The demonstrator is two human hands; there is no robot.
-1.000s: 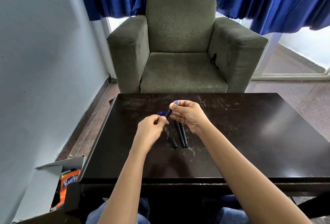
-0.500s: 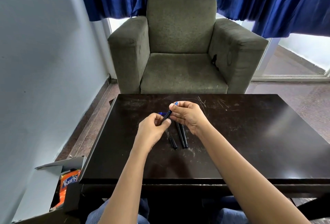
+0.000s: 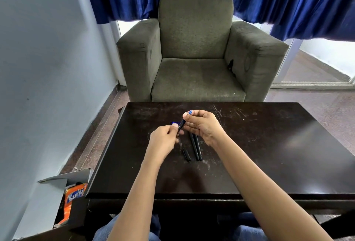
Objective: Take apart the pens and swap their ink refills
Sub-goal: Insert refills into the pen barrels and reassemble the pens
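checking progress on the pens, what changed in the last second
The left hand crept slightly up the pen toward the right hand; both grip it as before. The black pieces on the table have not moved.

The right hand [image 3: 201,127] covers the far ends of two black pens [image 3: 196,148].

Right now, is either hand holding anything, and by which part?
Both hold one pen. The right hand pinches its upper, blue-tipped end, and the left hand pinches its lower end. The black middle shows between them.
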